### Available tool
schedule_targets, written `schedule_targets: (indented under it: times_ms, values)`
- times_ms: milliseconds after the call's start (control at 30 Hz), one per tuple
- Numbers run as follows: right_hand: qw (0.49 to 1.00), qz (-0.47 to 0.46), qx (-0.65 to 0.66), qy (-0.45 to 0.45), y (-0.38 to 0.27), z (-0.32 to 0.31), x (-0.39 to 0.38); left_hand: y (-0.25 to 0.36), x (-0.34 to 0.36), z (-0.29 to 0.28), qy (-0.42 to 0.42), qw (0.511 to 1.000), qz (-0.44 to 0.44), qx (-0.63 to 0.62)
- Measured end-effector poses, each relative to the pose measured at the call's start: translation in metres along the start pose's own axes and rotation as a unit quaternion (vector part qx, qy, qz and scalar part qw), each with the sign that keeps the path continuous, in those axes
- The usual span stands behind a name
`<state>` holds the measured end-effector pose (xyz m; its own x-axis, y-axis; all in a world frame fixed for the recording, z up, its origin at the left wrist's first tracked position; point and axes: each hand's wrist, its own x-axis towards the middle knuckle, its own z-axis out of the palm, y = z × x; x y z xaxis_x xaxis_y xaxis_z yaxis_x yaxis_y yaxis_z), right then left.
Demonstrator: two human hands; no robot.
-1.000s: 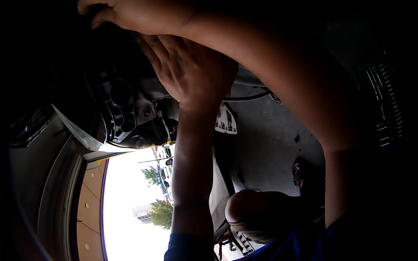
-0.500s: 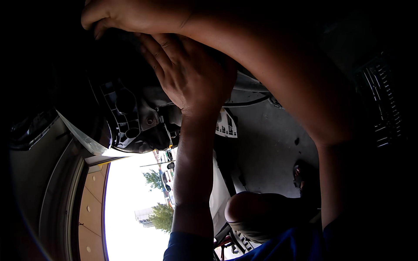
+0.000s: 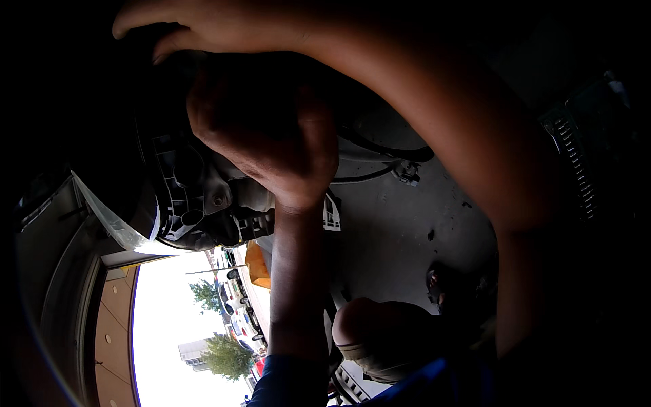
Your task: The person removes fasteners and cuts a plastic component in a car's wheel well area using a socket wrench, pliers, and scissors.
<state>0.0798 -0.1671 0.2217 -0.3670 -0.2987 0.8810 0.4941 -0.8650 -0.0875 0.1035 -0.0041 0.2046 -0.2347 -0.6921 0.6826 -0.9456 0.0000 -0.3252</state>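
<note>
Dark car body parts with a ribbed black plastic panel (image 3: 190, 197) fill the left and centre of the head view. My left hand (image 3: 264, 142) is raised beside that panel, palm turned inward, with thumb and curled fingers apart; its palm and fingertips are mostly in shadow, and I see nothing clearly held. My right hand (image 3: 180, 27) arches above it from the right, finger and thumb apart, tips in the dark near the unlit bodywork; whether they touch it is unclear.
An open toolset case (image 3: 573, 163) lies at the right on the grey floor (image 3: 407, 217). A hanging hose and connector (image 3: 407, 173) sit behind my arms. My bent knee (image 3: 352, 319) is below. A bright doorway at lower left shows parked cars (image 3: 234, 305) and trees.
My left hand has turned from flattened, back showing, to curled with palm inward, and moved left and slightly down. My right hand's fingers have spread slightly. The view has shifted a little.
</note>
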Motion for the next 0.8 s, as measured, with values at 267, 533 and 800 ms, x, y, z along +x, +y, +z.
schedule_targets:
  times_ms: [267, 533, 800]
  values:
    - [0.999, 0.034, 0.005, 0.022, -0.010, -0.002, -0.002, 0.012, 0.029, 0.005, -0.014, 0.946, -0.111, -0.304]
    - [0.987, 0.077, 0.135, 0.050, -0.015, 0.007, -0.013, 0.048, 0.035, 0.019, 0.105, 0.930, -0.190, -0.297]
    - [0.913, 0.275, 0.265, -0.145, -0.039, -0.050, 0.010, 0.050, 0.031, -0.002, 0.163, 0.910, -0.249, -0.288]
